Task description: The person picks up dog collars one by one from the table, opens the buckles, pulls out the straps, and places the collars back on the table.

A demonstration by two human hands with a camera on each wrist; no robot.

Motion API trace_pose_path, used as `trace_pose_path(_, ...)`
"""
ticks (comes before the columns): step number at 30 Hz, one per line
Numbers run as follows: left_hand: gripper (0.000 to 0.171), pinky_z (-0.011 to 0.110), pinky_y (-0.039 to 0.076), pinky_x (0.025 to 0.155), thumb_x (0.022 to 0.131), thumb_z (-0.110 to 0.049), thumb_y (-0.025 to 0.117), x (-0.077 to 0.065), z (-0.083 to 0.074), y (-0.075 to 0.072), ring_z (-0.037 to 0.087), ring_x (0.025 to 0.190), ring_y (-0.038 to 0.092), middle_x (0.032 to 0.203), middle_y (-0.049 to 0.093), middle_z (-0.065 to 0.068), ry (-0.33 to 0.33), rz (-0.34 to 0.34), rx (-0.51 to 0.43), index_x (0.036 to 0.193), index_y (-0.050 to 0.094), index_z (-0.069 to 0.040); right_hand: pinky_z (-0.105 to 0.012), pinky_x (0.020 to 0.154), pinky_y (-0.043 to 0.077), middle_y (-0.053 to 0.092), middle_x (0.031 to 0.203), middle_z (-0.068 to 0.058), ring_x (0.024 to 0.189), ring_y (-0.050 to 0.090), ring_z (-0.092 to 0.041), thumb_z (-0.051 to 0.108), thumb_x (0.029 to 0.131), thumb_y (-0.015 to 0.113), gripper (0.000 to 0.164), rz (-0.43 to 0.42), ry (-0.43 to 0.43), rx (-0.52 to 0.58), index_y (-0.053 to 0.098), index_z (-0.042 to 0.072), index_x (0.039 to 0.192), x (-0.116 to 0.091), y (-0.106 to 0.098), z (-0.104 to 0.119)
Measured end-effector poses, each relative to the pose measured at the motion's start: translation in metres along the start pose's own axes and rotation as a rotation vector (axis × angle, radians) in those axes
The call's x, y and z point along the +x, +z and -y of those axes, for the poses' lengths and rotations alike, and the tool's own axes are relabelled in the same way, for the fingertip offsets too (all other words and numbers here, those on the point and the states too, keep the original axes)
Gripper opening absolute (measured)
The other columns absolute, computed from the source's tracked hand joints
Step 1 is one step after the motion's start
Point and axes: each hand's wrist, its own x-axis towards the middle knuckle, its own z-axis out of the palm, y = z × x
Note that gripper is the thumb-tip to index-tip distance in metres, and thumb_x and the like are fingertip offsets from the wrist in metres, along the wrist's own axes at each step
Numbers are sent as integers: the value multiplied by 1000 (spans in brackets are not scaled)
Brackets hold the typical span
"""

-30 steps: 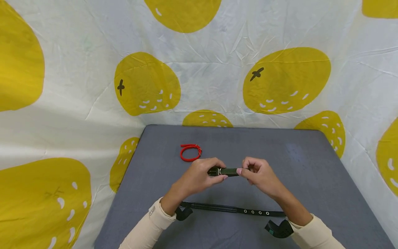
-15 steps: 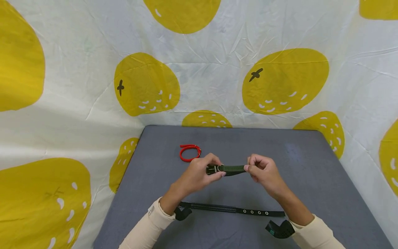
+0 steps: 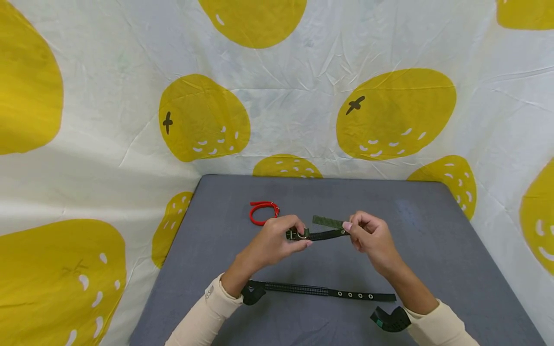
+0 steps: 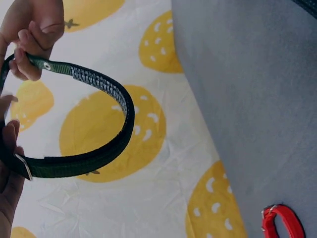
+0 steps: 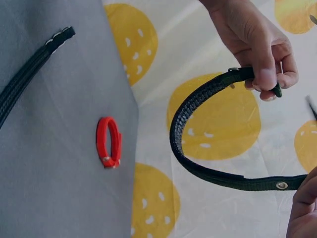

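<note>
1. The left hand (image 3: 277, 240) holds the buckle end of a dark green collar (image 3: 326, 235), its fingers (image 5: 287, 74) and thumb closed on the strap beside a metal ring (image 4: 23, 166).
2. The right hand (image 3: 370, 236) pinches the other part of the collar between thumb and fingers (image 4: 29, 68), near a metal eyelet (image 5: 282, 185).
3. Between the hands the collar hangs in the air above the bench (image 3: 359, 197), bowed into a curve, its textured lining facing inward.
4. A flat green end sticks out from the right fingers towards the left hand, without touching it.
5. A coiled red collar (image 5: 102, 136) lies on the bench beyond the left hand.
6. A black strap (image 3: 298, 288) with a row of eyelets lies across the bench, nearer the person.
7. Behind hangs a white cloth (image 3: 294, 120) printed with yellow fruit.
</note>
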Motion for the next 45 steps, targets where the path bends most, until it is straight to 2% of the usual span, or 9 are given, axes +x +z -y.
trace_pose_path(8,18,13,46,63,81,-6,72,-3,6,4,2,72,55,84,62,-5,-84,-124,121,83,55,-12,-27,43,39,53,63,-2,49,47,-14,-13,84,60,13,-133,-118,67,53,-2,82,-1,2,-3)
trace_pose_path(12,16,16,47,59,83,-5,67,-6,9,2,4,69,58,83,64,-2,-154,-249,217,83,53,-13,-27,40,40,57,65,-8,47,51,-16,-10,90,54,8,-206,-201,57,54,-13,83,1,-1,-6)
trace_pose_path(16,16,22,45,55,82,-10,67,-9,16,-3,10,68,57,79,63,1,-186,-390,360,80,51,-12,-27,38,39,60,73,-11,46,52,-18,-4,96,47,18,-226,-211,-6,55,-18,87,1,-10,-9)
trace_pose_path(20,18,25,38,49,80,-15,71,-16,25,-10,15,67,48,76,58,1,-237,-453,509,80,54,-10,-27,40,42,64,76,-7,46,54,-18,1,98,45,21,-249,-152,-202,63,-10,100,-3,-21,-12)
trace_pose_path(25,17,28,37,53,83,-20,71,-29,35,-18,19,72,44,84,57,5,-380,-432,541,84,59,-9,-24,42,36,56,73,-3,43,40,-8,12,97,52,21,-300,-51,-587,67,6,112,-9,-36,-21)
trace_pose_path(28,14,32,38,59,83,-19,71,-39,43,-21,21,74,45,86,57,7,-480,-401,492,84,60,-10,-26,41,31,54,71,-5,44,35,-6,15,93,60,21,-291,13,-670,65,8,113,-12,-44,-29)
trace_pose_path(31,11,32,39,61,83,-15,71,-49,52,-24,19,71,47,81,56,5,-560,-359,429,86,61,-10,-27,38,28,46,60,-1,44,33,-5,17,91,64,21,-257,72,-622,62,5,108,-16,-52,-40)
trace_pose_path(38,10,30,40,54,86,-10,63,-73,77,-23,10,59,49,69,55,-5,-661,-195,323,95,65,-12,-35,35,22,45,59,-1,40,26,-8,23,102,44,39,-159,235,-236,55,-14,96,-27,-74,-64)
trace_pose_path(45,7,28,46,58,88,-12,64,-95,103,-17,8,64,54,72,61,-7,-734,-81,161,86,70,-14,-30,37,33,55,67,-4,44,36,-5,20,94,59,28,-195,319,-372,55,-7,102,-38,-91,-90)
